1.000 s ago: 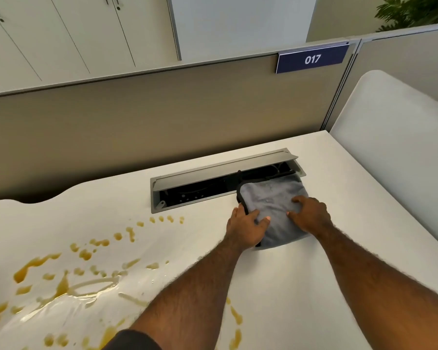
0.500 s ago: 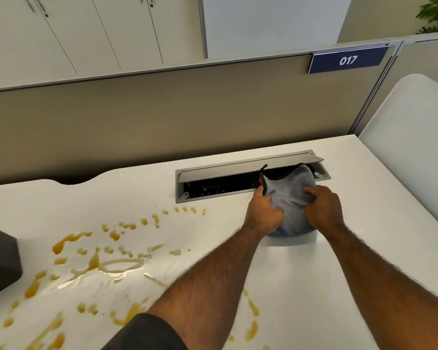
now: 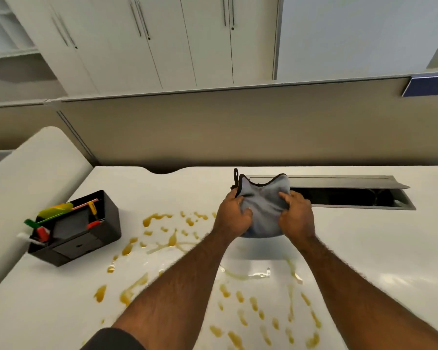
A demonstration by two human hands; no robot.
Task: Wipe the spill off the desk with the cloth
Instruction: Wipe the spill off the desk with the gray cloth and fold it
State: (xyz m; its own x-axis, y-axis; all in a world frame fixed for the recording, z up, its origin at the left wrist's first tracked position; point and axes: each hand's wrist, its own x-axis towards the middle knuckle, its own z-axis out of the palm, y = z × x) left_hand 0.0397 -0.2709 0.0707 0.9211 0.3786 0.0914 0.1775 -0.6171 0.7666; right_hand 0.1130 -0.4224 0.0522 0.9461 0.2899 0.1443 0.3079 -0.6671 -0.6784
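A grey cloth (image 3: pixel 263 205) with a dark hem and a small hanging loop is bunched up and lifted above the white desk (image 3: pixel 364 248). My left hand (image 3: pixel 232 217) grips its left side and my right hand (image 3: pixel 297 215) grips its right side. The cloth casts a shadow on the desk below it. An amber spill (image 3: pixel 167 238) lies in drops and streaks left of the cloth, and more amber drops (image 3: pixel 258 311) spread toward the near edge between and around my forearms.
A black desk organiser (image 3: pixel 76 226) with coloured pens and markers stands at the left by the spill. An open cable tray (image 3: pixel 339 195) with a raised metal lid is set into the desk behind the cloth. A beige partition (image 3: pixel 213 132) runs along the back.
Both hands have lifted the cloth off the desk by the cable tray and bunched it. My view has swung left, bringing the organiser and more of the spill into sight.
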